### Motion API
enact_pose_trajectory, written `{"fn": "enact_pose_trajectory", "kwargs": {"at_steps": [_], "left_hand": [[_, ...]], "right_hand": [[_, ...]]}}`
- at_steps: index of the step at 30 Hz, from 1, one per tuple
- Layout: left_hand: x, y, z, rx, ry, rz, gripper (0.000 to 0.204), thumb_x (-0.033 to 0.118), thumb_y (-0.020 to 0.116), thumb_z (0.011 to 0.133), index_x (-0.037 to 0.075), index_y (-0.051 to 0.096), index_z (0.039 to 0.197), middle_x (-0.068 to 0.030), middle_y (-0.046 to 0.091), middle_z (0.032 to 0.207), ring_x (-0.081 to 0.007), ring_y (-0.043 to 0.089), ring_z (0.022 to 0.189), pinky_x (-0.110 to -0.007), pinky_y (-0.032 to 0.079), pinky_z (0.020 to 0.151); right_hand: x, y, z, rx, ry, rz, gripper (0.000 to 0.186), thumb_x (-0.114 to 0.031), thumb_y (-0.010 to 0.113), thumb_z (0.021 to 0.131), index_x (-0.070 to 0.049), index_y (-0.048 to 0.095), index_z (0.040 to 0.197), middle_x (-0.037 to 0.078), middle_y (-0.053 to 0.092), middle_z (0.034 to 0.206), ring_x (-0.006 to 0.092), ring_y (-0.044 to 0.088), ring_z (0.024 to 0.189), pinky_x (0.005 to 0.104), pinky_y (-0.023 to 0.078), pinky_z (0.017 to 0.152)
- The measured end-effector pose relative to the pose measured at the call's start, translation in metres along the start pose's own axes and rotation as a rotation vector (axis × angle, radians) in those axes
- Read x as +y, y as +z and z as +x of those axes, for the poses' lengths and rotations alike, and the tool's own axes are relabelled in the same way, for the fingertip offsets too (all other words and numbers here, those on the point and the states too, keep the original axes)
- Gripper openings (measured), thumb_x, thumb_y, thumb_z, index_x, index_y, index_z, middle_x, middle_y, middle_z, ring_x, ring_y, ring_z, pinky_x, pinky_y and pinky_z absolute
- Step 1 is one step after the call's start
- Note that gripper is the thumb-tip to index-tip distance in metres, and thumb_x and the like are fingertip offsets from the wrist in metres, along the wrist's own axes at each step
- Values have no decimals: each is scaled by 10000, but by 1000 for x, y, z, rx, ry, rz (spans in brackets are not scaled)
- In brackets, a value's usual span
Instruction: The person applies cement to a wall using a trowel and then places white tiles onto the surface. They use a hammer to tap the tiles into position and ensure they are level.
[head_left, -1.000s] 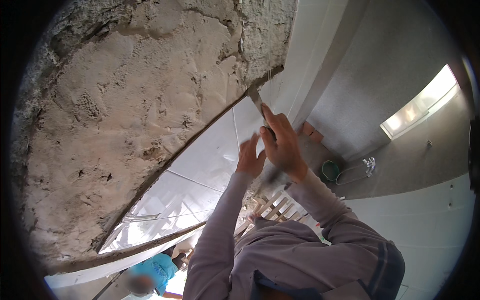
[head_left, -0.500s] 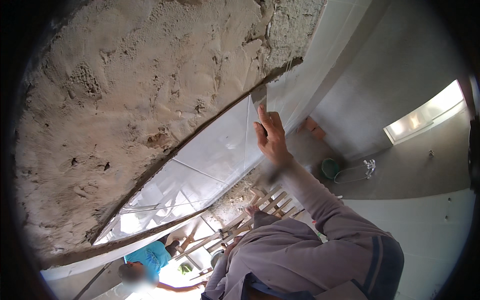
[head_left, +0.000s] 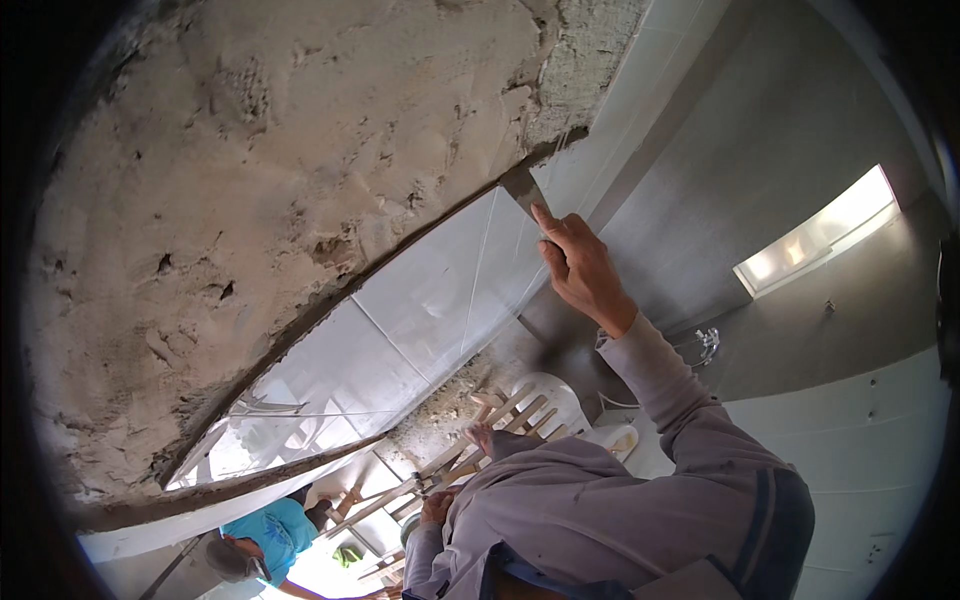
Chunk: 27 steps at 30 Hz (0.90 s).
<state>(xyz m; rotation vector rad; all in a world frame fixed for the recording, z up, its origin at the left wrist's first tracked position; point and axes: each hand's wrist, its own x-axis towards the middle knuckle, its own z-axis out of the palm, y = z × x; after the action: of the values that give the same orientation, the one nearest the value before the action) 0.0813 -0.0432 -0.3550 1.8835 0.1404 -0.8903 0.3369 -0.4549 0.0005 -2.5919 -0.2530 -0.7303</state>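
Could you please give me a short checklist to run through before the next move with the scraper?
1. Right grip closed on scraper: ok.
2. Blade at the upper edge of the white tiles: ok.
3. Left grip away from the blade: ok, low beside the body.
4. Left grip empty: cannot tell.
5. Co-worker away from the blade: ok, at lower left.
6. Bare foot firm at the wooden slats: cannot tell.

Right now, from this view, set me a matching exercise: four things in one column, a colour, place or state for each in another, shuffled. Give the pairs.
1. Right hand
2. Wall tiles
3. Window
4. Co-worker's shirt

A. Turquoise
B. In the grey wall
C. Holding a scraper
D. Glossy white

Pairs: 1-C, 2-D, 3-B, 4-A
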Motion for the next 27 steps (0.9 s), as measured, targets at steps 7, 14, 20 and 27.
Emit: {"fn": "enact_pose_trajectory", "kwargs": {"at_steps": [7, 14, 20, 27], "left_hand": [[-58, 11, -5, 14, 67, 97, 264, 232, 625, 886, 13, 695, 1016, -121, 715, 945, -210, 676, 894, -332, 516, 804], [-32, -4, -20, 223, -190, -277, 254, 192, 601, 881, 10, 684, 1039, -91, 700, 880, -188, 666, 841, -307, 512, 741], [1, -21, -12, 202, -144, -401, 261, 224, 583, 923, 14, 664, 1056, -69, 685, 892, -143, 642, 804, -279, 498, 679], [-13, -21, -18, 232, -203, -537, 239, 228, 609, 902, 35, 669, 1031, -39, 674, 831, -110, 622, 730, -245, 485, 607]], "right_hand": [[-37, -79, 67, -432, -90, -374, 396, -59, 579, 869, -82, 597, 1264, 166, 618, 828, 327, 601, 749, 440, 484, 687], [-31, -87, 57, -285, -103, -332, 380, -63, 579, 845, -70, 609, 1224, 186, 652, 820, 323, 645, 734, 430, 520, 676], [-18, -61, 29, -194, -74, -243, 388, -112, 602, 883, -74, 563, 1267, 167, 636, 856, 312, 631, 695, 405, 512, 632], [-4, -22, 15, -224, 195, 1017, 341, -314, 454, 1019, -25, 478, 1199, 65, 561, 745, 136, 542, 650, 283, 455, 592]]}}
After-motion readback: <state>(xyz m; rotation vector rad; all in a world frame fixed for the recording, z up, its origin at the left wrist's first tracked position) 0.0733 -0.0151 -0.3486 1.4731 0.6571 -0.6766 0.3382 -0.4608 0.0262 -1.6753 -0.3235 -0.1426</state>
